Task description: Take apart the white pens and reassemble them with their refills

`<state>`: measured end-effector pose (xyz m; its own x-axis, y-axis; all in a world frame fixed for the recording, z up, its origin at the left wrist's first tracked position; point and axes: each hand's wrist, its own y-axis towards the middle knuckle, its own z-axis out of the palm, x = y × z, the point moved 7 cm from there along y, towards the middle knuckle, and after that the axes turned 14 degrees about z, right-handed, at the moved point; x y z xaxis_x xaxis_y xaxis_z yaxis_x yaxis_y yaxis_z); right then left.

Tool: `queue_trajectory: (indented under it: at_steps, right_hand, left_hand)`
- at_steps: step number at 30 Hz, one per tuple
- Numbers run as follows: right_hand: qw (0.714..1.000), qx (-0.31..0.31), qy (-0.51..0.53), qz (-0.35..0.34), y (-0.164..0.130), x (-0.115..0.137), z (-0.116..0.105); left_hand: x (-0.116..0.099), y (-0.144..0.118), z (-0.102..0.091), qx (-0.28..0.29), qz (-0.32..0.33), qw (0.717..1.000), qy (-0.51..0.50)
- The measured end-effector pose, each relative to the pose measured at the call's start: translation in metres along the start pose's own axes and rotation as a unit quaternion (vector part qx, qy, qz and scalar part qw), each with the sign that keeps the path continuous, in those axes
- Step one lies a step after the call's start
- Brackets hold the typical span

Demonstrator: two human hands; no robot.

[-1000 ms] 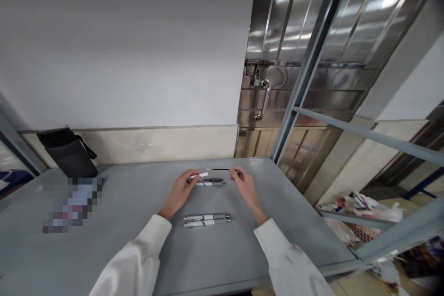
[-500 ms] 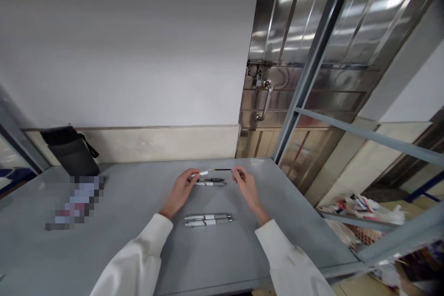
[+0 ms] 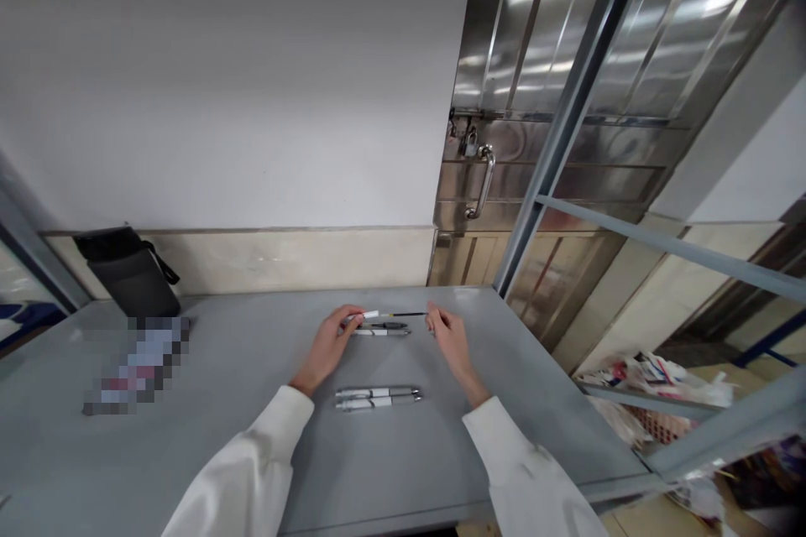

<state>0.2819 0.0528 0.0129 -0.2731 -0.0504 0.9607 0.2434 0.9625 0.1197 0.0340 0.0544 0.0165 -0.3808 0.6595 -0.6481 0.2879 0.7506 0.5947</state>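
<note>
We have our left hand [image 3: 328, 344] pinched around a short white pen barrel [image 3: 365, 315], held just above the grey table [image 3: 220, 403], while our right hand [image 3: 448, 339] grips the far end of a thin black refill [image 3: 406, 315] between fingertips, its tip pointing at the open mouth of the barrel. The two pieces look nearly lined up, touching or almost so, though we cannot tell whether the refill has entered yet. Just below them, more pen parts [image 3: 381, 329] lie loose on the table, seemingly unassembled. Nearer to us, a pair of whole pens [image 3: 376, 398] rests side by side, which we judge to be finished ones. So, by our reading, two are done, one is midway, and at least one more waits. A black pouch [image 3: 129, 273] leans against the wall at far left.
</note>
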Motion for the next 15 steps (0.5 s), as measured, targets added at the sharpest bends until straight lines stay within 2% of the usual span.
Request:
queue_trajectory:
  at_steps: [3,15]
  right_hand:
    - [1.0,-0.008,0.003,0.001,0.0009,0.0,-0.0014]
    - [0.999,0.021,0.026,-0.001,0.005,-0.004,0.0032]
  left_hand:
    - [0.0016,-0.0001,0.0004,0.0,-0.001,1.0,0.002]
    - [-0.005,0.0,0.0,0.007,0.008,1.0,-0.005]
